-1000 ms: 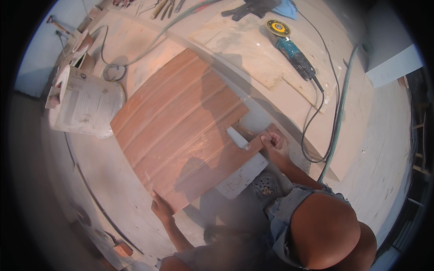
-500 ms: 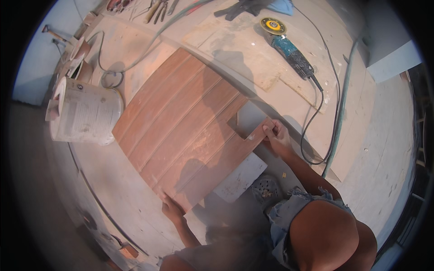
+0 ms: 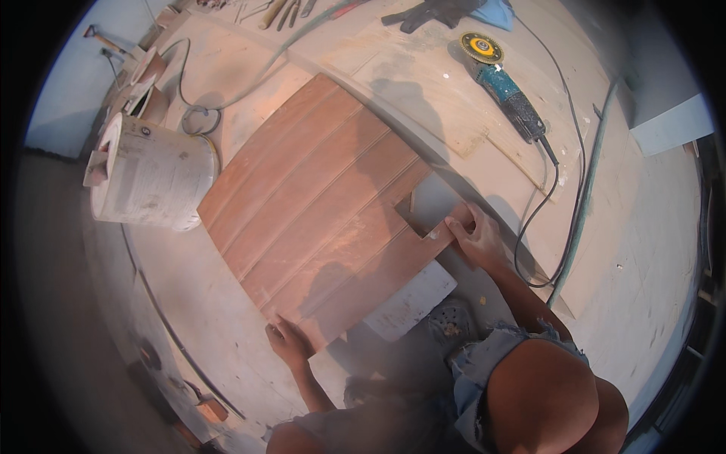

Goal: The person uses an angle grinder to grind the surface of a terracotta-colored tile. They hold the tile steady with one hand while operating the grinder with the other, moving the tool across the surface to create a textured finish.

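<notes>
A large reddish-brown tile with long parallel grooves lies in front of me, with a rectangular notch cut near its right corner. My left hand grips the tile's near left edge, thumb on top and the other fingers mostly hidden. On the other side, my right hand pinches the narrow strip beside the notch. Under the near edge, a pale block shows partly. Beyond the tile rests a teal and black angle grinder with a yellow-centred disc, touched by neither hand.
A dirty white bucket lies on its side at the left. A black cable and a green hose run along the right. Dark gloves and several hand tools are at the far side. My foot is close to the block.
The whole view has shifted slightly, so most things sit further right. My right hand's fingers have moved a little on the notched strip; my left hand keeps its hold.
</notes>
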A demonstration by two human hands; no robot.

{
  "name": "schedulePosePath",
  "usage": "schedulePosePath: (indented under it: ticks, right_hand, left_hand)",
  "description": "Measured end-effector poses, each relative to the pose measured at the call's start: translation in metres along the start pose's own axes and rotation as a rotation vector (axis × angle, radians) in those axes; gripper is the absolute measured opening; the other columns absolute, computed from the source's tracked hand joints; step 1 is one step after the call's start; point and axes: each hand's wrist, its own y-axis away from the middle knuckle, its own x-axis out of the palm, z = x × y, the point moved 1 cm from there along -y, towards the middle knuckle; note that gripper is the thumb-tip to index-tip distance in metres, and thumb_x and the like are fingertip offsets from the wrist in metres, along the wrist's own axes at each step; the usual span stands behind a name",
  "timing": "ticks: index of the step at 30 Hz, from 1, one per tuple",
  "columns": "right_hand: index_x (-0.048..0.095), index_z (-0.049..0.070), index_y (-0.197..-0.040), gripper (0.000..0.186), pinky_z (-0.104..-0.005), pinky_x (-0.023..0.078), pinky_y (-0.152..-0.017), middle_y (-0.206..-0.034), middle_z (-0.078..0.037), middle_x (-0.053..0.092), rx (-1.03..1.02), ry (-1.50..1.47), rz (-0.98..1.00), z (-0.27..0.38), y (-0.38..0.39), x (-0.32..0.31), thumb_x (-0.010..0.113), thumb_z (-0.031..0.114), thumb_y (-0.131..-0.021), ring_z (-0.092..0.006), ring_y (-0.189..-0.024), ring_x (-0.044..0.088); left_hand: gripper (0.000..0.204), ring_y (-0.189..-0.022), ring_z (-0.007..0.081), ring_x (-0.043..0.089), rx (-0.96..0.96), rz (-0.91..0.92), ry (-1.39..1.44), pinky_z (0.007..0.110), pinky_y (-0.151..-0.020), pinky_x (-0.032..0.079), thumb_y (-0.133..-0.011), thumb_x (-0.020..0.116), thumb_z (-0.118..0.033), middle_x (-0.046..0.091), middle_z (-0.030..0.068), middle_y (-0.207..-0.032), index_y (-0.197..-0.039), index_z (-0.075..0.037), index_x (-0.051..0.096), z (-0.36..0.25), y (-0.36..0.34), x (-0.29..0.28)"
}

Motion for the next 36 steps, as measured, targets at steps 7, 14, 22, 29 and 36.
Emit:
schedulePosePath:
  ticks: [7,14,22,29,36]
  right_hand:
    - [0.058,-0.009,-0.139,0.072,-0.0532,0.051,-0.107,-0.131,-0.034,0.066,-0.423,0.212,0.063,0.088,-0.043,-0.023,0.073,0.051,-0.102,-0.0485,-0.128,0.063]
    - [0.064,-0.010,-0.108,0.063,-0.0543,0.054,-0.096,-0.110,-0.037,0.072,-0.328,0.135,0.165,0.117,-0.155,0.045,0.073,0.052,-0.101,-0.0488,-0.110,0.071]
    - [0.068,-0.009,-0.101,0.058,-0.0484,0.055,-0.089,-0.103,-0.030,0.073,-0.324,0.148,0.111,0.104,-0.151,0.043,0.079,0.049,-0.100,-0.0401,-0.096,0.071]
    - [0.073,0.002,-0.098,0.056,-0.0334,0.052,-0.077,-0.086,-0.003,0.070,-0.302,-0.381,0.274,0.189,-0.075,-0.015,0.070,0.058,-0.106,-0.0117,-0.081,0.064]
    - [0.055,0.000,-0.077,0.084,-0.0398,0.044,-0.071,-0.074,-0.003,0.053,-0.472,-0.646,-0.274,0.286,-0.062,-0.074,0.038,0.073,-0.113,-0.0157,-0.075,0.047]
  left_hand:
    - [0.054,-0.095,0.0168,0.060,-0.061,0.143,0.281,0.033,-0.086,0.053,-0.112,0.063,-0.052,0.068,0.0072,-0.104,-0.116,0.002,0.068,-0.037,-0.058,-0.008]
    - [0.070,-0.086,0.0202,0.063,-0.187,0.106,0.187,0.038,-0.081,0.054,-0.108,0.065,-0.059,0.069,0.0110,-0.090,-0.104,0.011,0.068,-0.063,-0.144,0.026]
    - [0.060,-0.069,0.0122,0.048,-0.165,0.020,0.187,0.034,-0.062,0.042,-0.109,0.066,-0.054,0.057,0.0018,-0.074,-0.079,-0.003,0.060,-0.084,-0.105,-0.016]
    - [0.054,-0.066,0.0089,0.046,-0.143,-0.239,0.489,0.030,-0.060,0.040,-0.112,0.065,-0.052,0.052,-0.0050,-0.071,-0.085,-0.005,0.063,-0.108,-0.047,-0.094]
    - [0.073,-0.085,0.0122,0.053,0.016,-0.552,0.982,0.027,-0.078,0.044,-0.115,0.044,-0.066,0.067,0.0029,-0.104,-0.139,0.000,0.066,-0.205,-0.052,-0.162]
